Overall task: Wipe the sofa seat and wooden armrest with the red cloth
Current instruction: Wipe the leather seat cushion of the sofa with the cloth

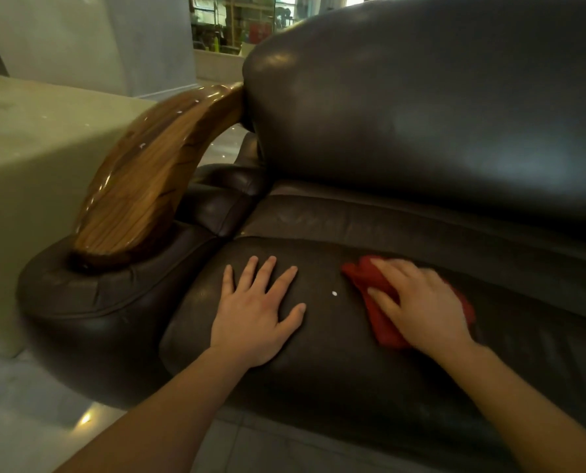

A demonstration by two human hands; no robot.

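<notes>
Pressing down with straight fingers, the right hand (421, 302) pins the red cloth (382, 324) flat on the dark leather sofa seat (318, 370), right of centre. The left hand (254, 308) rests open, fingers spread, on the seat nearer the wooden armrest (141, 186), which curves up at left. A white speck (334, 293) lies between the hands.

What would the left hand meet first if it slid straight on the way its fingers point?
Probably the raised leather fold behind the sofa seat, under the backrest. The left hand lies flat, fingers toward it; nothing lies between, though depth is unclear.
</notes>
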